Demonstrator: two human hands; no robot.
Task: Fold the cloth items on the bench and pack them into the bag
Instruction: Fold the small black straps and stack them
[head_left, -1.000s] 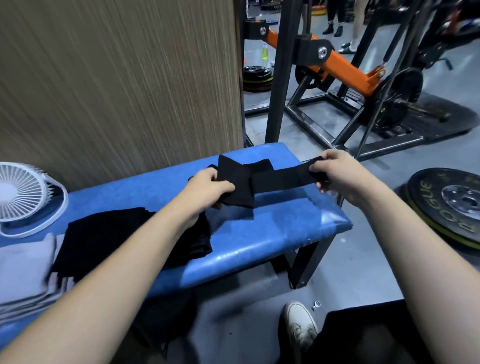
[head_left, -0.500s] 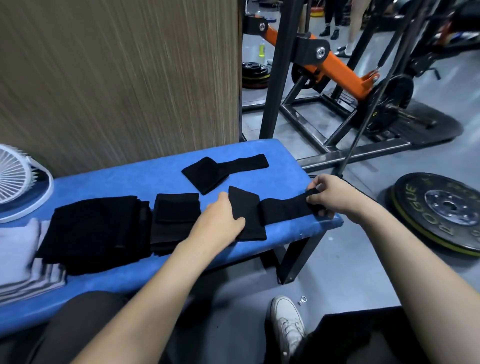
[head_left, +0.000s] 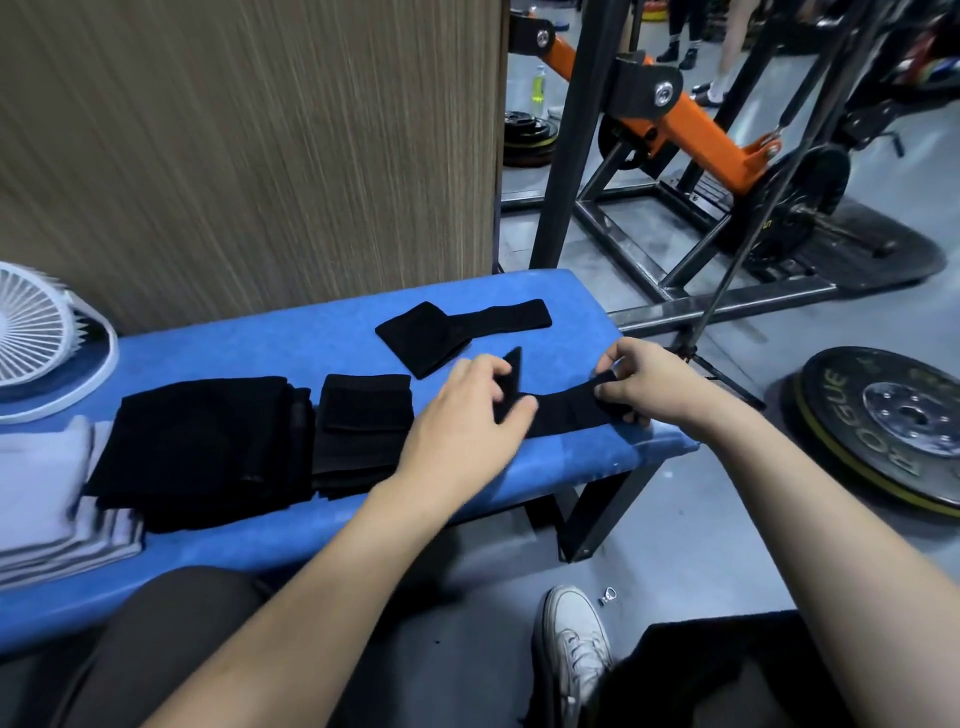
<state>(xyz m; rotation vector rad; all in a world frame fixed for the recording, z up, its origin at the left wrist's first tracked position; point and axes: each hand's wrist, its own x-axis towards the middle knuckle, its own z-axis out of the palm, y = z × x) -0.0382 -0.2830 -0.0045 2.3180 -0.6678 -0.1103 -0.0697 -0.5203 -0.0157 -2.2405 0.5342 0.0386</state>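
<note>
Two hands work one black strap (head_left: 563, 413) at the bench's (head_left: 291, 343) 3 o'clock end, near its front edge. L hand (head_left: 462, 410) presses the wide end down, fingers curled narrow on the cloth, one corner flipped up beside them. R hand (head_left: 652, 384) pinches the narrow end betw. thumb & fingers, right at the bench corner.

Other items: second strap (head_left: 457, 332) lies flat at 12 o'clock from the hands, untouched; small folded black piece (head_left: 363, 415) just at 9 o'clock of the L hand, then a bigger black stack (head_left: 202, 441), then grey towels (head_left: 47, 499) further toward 9. No bag in view.

Risks, as I judge them:
- strap end sits at the bench edge w/ the floor below; a loose pinch could let it slide off.
- flipped corner may get folded in crooked unless it is flattened.
- L forearm passes just beside the small folded piece; a sweep toward 9 could knock it open.
- fold may come out uneven if the R hand pulls before the L hand anchors.
</note>
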